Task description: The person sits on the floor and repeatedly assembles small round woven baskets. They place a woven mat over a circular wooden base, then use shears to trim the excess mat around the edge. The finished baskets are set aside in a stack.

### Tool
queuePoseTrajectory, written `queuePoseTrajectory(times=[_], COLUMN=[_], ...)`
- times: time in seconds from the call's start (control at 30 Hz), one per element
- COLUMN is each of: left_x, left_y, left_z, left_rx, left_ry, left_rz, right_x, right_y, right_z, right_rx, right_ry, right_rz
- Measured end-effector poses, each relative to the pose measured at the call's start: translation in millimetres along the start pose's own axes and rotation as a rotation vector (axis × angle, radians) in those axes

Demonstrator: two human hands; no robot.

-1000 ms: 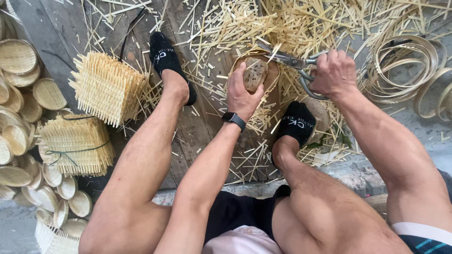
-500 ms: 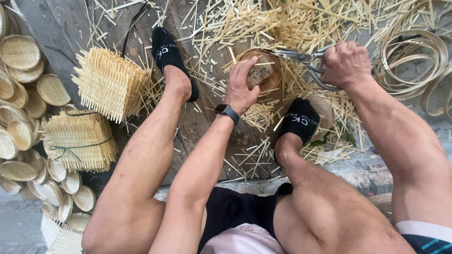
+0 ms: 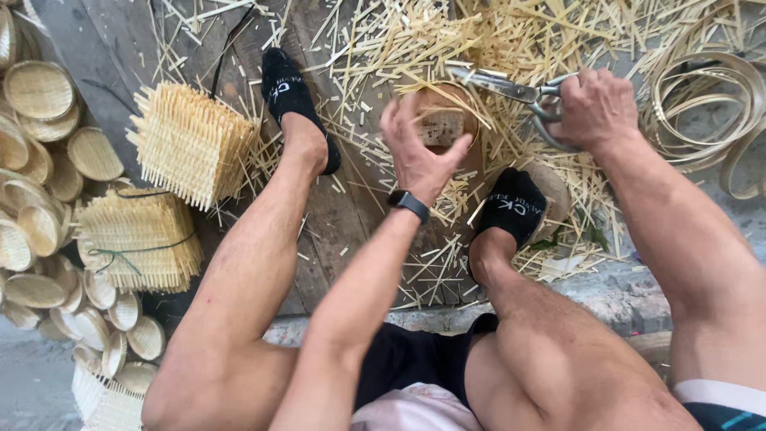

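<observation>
My left hand (image 3: 416,153) grips a small round woven bamboo basket (image 3: 444,124) by its rim, held above the floor between my feet. My right hand (image 3: 594,105) is closed around the handles of a pair of metal scissors (image 3: 511,89). The blades point left and lie over the basket's top edge. A black watch band sits on my left wrist. Both feet wear black socks and rest on wooden boards.
Cut bamboo slivers (image 3: 415,40) litter the boards. Two bundles of square woven mats (image 3: 187,144) lie at the left, beside a heap of small round baskets (image 3: 40,199). Coiled bamboo strips (image 3: 702,104) lie at the right. A concrete edge runs under my knees.
The basket has turned in my left hand, whose fingers have spread along the rim. The scissors have stayed at its top edge.
</observation>
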State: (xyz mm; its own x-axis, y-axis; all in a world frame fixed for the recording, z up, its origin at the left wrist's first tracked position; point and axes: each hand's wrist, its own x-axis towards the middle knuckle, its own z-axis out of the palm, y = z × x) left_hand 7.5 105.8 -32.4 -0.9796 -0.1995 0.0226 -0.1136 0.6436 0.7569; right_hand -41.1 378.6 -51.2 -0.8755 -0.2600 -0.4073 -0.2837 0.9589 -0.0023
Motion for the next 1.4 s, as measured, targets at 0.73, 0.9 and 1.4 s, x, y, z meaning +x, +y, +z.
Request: queuePoseTrajectory(times=[0.73,0.9,1.4], left_x=[-5.4,-5.2,-14.1], left_y=[-12.9,-11.0,-18.9], left_z=[14.3,9.8,5.3], left_rx=[0.125,0.169,0.083], left_ry=[-0.151,-0.142,-0.142], left_rz=[0.148,0.136,0.073], right_x=[5.3,-2.1,-3.7], right_y=[-18.1,1.5,-3.1], right_z=[6.8,7.4,16.7], right_rx=[-0.168,-0.079,-0.104], right_ry=[0.385,0.01,0.128], right_rz=[-0.097,-0.052,-0.096])
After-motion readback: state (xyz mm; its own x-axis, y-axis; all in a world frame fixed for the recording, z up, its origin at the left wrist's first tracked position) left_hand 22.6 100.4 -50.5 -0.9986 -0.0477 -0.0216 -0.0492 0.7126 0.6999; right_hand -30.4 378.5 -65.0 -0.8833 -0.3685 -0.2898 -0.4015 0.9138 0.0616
